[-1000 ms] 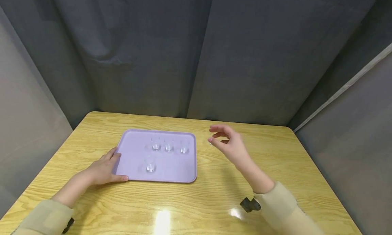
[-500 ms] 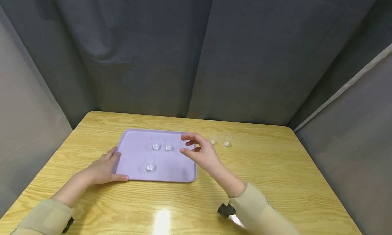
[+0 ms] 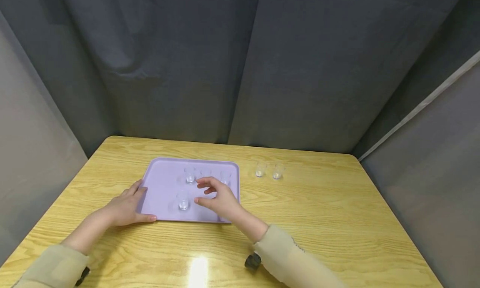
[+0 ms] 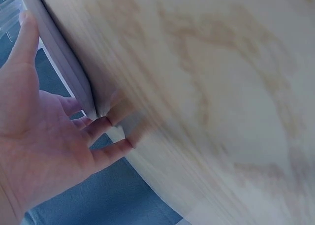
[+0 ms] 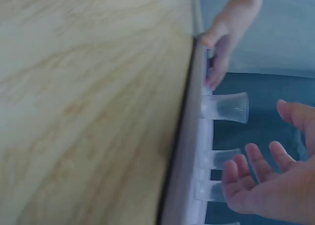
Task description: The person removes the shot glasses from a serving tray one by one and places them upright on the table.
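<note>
While left hand (image 3: 125, 209), spread, touches tray (image 3: 162, 186) — cup (image 3: 183, 202) just left of right hand (image 3: 222, 200), fingers loosely parted

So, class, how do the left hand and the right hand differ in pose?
The left hand touches the near-left corner of the tray; the right hand hovers above it. The left hand is spread along two edges, while the right hand is loosely curved around air. Both arms wear pale sleeves.

Purple tray (image 3: 161, 190), two cups (image 3: 260, 170) on table (image 3: 318, 213)
</note>
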Motion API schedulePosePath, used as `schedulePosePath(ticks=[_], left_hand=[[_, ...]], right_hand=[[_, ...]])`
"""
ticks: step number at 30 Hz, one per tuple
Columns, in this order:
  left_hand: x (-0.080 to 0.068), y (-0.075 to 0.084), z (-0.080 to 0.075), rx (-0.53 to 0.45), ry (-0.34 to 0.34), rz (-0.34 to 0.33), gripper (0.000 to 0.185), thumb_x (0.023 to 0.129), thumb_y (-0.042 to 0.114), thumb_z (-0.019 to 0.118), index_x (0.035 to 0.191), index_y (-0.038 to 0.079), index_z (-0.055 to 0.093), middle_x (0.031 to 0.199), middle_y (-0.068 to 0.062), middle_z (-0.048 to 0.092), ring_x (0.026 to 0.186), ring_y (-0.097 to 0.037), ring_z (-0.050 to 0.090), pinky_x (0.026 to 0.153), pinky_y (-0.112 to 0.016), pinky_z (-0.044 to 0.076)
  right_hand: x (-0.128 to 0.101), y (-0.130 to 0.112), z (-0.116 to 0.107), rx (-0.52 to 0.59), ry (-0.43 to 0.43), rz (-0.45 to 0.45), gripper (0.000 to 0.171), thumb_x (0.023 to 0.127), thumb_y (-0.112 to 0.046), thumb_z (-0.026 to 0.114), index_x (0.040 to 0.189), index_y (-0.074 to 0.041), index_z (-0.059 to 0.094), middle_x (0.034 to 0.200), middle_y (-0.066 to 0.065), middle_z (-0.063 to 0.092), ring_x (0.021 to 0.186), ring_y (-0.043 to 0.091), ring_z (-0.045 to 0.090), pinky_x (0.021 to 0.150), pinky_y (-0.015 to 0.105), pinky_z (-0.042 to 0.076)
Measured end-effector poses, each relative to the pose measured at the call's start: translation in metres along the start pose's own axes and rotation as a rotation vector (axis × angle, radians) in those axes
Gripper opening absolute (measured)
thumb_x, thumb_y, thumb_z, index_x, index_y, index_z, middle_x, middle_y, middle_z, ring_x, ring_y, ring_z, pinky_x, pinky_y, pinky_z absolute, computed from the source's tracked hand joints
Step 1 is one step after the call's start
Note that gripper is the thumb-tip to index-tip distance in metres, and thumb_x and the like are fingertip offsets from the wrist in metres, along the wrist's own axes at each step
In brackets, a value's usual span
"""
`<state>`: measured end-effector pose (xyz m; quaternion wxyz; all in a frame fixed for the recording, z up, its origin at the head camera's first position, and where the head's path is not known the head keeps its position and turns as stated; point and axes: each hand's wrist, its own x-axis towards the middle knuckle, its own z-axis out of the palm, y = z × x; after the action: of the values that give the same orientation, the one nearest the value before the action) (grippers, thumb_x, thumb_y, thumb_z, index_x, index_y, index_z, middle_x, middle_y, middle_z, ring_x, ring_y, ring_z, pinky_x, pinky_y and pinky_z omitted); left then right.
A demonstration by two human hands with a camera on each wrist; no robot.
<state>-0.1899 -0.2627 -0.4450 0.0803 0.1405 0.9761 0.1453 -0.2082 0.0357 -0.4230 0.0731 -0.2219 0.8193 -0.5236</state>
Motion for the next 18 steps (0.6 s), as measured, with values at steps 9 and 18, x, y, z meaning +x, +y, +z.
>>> schedulePosePath(ticks=[9, 18], left_hand=[[0.001, 0.001, 0.000, 0.002, -0.013, -0.001, 0.112, 0.072, 0.069, 0.065, 0.139, -0.013, 0.031, 0.149, -0.035, 0.015, 0.129, -0.058, 0.026, 0.091, -0.070, 0.031], [0.002, -0.001, 0.002, 0.015, -0.006, 0.001, 0.112, 0.071, 0.069, 0.065, 0.138, -0.013, 0.032, 0.149, -0.034, 0.016, 0.128, -0.057, 0.027, 0.091, -0.070, 0.033]], right_hand=[[0.011, 0.011, 0.022, -0.096, -0.109, 0.110, 0.054, 0.078, -0.019, 0.078, 0.126, -0.015, 0.055, 0.115, 0.006, 0.064, 0.100, 0.024, 0.058, 0.081, 0.025, 0.046], [0.027, 0.011, 0.033, -0.158, -0.125, 0.104, 0.047, 0.076, -0.017, 0.079, 0.117, -0.016, 0.058, 0.102, 0.000, 0.064, 0.086, 0.013, 0.058, 0.071, 0.018, 0.045]])
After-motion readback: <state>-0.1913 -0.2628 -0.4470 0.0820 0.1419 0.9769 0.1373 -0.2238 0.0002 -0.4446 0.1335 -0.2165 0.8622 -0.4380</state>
